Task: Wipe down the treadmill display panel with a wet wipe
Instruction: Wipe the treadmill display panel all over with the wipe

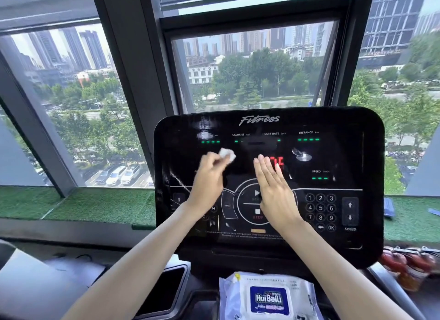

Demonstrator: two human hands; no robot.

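Head view: my left hand (207, 179) pinches a small, crumpled white wipe (227, 154) at the fingertips, held up in front of the left-middle of the panel (333, 153). Hand and wipe are blurred, so I cannot tell whether the wipe touches the surface. My right hand (273, 188) is flat, fingers straight and pressed together, gripping nothing, spread over the panel's centre and covering part of the ring (245, 207) with the play and stop marks. The panel is a glossy black slab with rounded corners, showing reflections, green dashes, red digits and a keypad (320, 207) of round number keys on its right. Below it, on the console, lies a soft white plastic pack (269, 296) with a blue rectangular label. Behind the panel, rough green turf (71, 203) lines the sill under dark-framed windows (95, 105).
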